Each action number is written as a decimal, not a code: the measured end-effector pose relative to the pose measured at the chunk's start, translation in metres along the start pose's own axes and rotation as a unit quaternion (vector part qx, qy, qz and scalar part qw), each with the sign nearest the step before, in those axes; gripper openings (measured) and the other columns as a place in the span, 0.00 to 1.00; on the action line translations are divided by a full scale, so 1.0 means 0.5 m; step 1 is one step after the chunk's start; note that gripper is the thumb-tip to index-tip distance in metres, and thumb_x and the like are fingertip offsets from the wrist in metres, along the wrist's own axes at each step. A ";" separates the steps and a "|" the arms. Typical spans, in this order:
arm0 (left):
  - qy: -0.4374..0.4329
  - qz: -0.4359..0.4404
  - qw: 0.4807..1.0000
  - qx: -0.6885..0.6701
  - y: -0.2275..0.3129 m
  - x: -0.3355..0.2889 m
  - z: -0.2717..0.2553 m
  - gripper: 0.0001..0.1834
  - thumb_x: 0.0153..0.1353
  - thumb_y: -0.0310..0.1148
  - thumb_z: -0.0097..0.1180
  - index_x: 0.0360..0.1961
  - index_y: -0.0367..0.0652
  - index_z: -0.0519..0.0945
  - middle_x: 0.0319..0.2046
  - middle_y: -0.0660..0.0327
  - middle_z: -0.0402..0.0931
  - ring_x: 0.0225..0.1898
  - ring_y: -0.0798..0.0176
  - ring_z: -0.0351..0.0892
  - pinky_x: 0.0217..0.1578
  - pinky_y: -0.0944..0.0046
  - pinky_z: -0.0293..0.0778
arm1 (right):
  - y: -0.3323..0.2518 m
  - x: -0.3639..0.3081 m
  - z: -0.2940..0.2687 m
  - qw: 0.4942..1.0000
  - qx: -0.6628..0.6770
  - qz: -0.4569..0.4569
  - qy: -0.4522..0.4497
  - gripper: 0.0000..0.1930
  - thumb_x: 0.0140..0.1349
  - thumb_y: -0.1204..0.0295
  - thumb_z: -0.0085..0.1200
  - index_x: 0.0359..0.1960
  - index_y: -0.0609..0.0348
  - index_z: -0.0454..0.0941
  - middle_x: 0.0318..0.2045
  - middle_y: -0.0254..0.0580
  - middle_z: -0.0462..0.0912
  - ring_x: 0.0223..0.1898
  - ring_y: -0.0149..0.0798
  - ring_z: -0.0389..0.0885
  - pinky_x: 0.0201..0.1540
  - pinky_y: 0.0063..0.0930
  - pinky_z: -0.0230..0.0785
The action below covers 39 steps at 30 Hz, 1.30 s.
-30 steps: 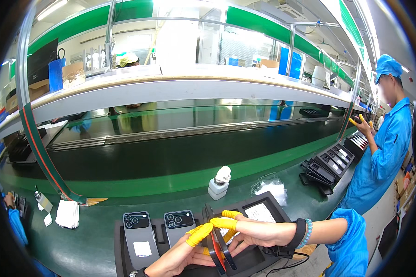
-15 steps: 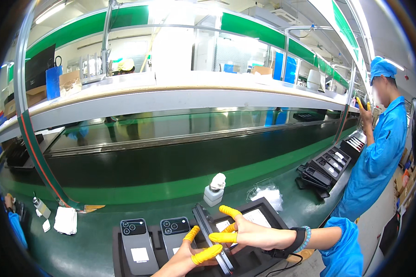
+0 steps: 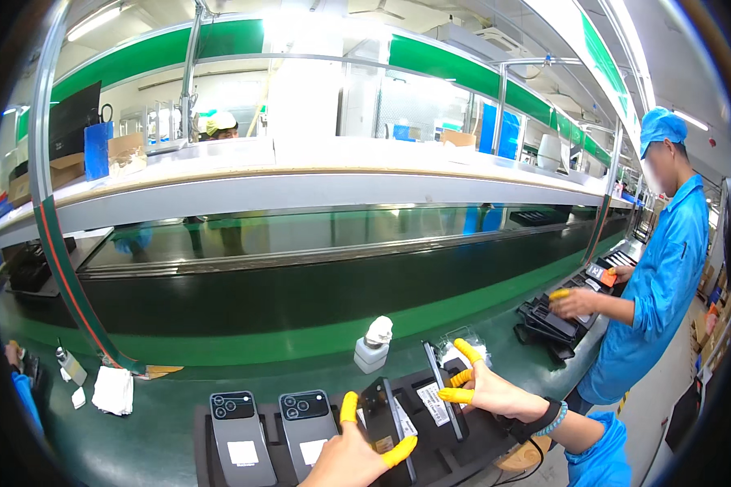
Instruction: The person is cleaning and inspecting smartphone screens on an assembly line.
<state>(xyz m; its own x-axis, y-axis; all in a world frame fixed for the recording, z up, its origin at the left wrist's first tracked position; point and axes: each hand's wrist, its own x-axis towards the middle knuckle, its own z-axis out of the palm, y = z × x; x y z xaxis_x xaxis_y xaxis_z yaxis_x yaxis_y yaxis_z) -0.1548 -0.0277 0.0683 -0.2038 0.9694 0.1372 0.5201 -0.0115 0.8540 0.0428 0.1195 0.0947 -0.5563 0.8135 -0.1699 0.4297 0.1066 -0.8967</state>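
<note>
My left hand [image 3: 351, 456], in yellow finger cots, grips a dark smartphone [image 3: 380, 418] tilted up on its long edge. Yellow cots also cover fingers of my right hand [image 3: 499, 394], which pinches a second thin dark phone [image 3: 442, 381], seen almost edge-on. A gap separates these two phones, both over a black foam tray [image 3: 483, 446]. At the tray's left lie a grey phone [image 3: 235, 434] and another grey phone [image 3: 302, 426], camera side up, each with a white label. A white printed label [image 3: 432, 403] shows between my hands.
Behind the tray stands a small bottle [image 3: 371, 355] with a white top, beside clear plastic bags [image 3: 463, 351]. White cloths [image 3: 114, 388] lie left. At right, a co-worker [image 3: 658, 268] in blue handles items over black trays [image 3: 548, 321]. A conveyor [image 3: 317, 288] runs beyond the bench.
The two phones, close together between my hands before, are now apart. My right hand has moved right and up with one. The co-worker's hands have come down to the trays.
</note>
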 end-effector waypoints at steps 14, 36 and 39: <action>0.070 0.086 0.931 0.347 -0.010 0.055 0.121 0.52 0.51 0.56 0.58 0.63 0.28 0.50 0.19 0.48 0.77 0.22 0.53 0.79 0.21 0.58 0.74 | 0.014 0.007 -0.002 0.995 0.081 -0.030 -0.040 0.55 0.53 0.62 0.64 0.67 0.51 0.26 0.46 0.60 0.69 0.38 0.37 0.77 0.37 0.32 0.77; -0.112 -0.141 0.605 -0.776 -0.022 0.054 -0.019 0.31 0.61 0.52 0.50 0.51 0.32 0.71 0.50 0.49 0.72 0.52 0.49 0.72 0.55 0.53 0.69 | -0.033 0.257 0.042 0.864 -0.343 -0.343 0.136 0.19 0.57 0.64 0.56 0.49 0.56 0.75 0.39 0.48 0.78 0.45 0.44 0.70 0.48 0.36 0.63; -0.111 -0.143 0.572 -0.800 -0.011 0.047 -0.033 0.36 0.59 0.55 0.51 0.52 0.30 0.69 0.51 0.45 0.71 0.52 0.46 0.71 0.56 0.52 0.68 | -0.003 0.275 0.053 0.803 -0.465 -0.335 0.163 0.18 0.54 0.63 0.58 0.47 0.54 0.77 0.39 0.47 0.76 0.43 0.48 0.68 0.46 0.38 0.62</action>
<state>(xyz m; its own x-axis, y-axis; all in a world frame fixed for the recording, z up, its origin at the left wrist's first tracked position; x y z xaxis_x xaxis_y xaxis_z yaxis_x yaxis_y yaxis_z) -0.1758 -0.0091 0.0752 0.1107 0.9931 -0.0380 -0.9693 0.1164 0.2167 -0.0535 0.2161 0.0618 -0.7341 0.4854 0.4749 0.5410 0.8407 -0.0230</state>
